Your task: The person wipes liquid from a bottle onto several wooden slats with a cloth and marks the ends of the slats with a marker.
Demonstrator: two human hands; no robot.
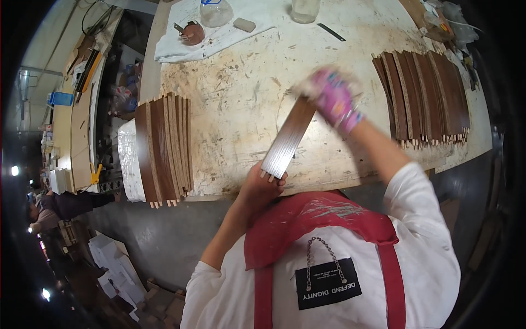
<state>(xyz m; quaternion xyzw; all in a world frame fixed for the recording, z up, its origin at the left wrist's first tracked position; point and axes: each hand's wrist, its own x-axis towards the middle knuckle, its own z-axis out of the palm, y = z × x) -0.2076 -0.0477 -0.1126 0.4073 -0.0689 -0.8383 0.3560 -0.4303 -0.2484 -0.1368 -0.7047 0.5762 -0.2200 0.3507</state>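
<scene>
My bare left hand (257,189) is closed around the near end of a narrow dark-brown wood-grain board (290,137). Short pale dowels stick out of that end, beside my fingers. The board slants away from me to the right, over the worktable (230,120), and light glares on its near half. At its far end is my right hand (333,98), in a pink and purple patterned glove. A pale beige rag (303,86) bunches around the gloved fingers against the board; motion blurs both, and the fingertips are hidden.
Similar boards with dowelled ends stand in a row on the left (164,148) and another on the right (422,98). Toward the back, a white cloth (230,44) bears a clear jug (216,13), a reddish-brown round object (193,34) and a grey block (244,24). A dark flat strip (331,32) lies nearby.
</scene>
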